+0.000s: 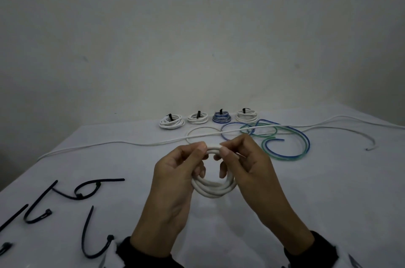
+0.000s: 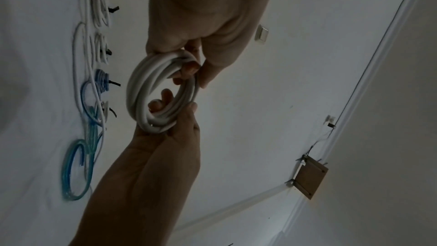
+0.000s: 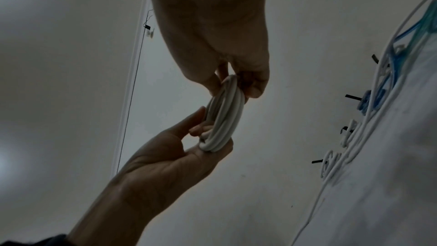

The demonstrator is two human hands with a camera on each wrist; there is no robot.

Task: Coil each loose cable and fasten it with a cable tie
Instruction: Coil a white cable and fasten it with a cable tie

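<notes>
A white cable coil of several loops is held upright above the table's middle. My left hand grips its left side, thumb on top and fingers through the ring. My right hand grips the right side the same way. In the left wrist view the coil hangs between my left hand and my right hand. Seen edge-on in the right wrist view, the coil is pinched by my right hand above and my left hand below. No tie shows on it.
Several tied coils line the table's back edge. Loose blue and green cables curl at the right behind my hands, and a long white cable crosses the table. Black cable ties lie at the front left.
</notes>
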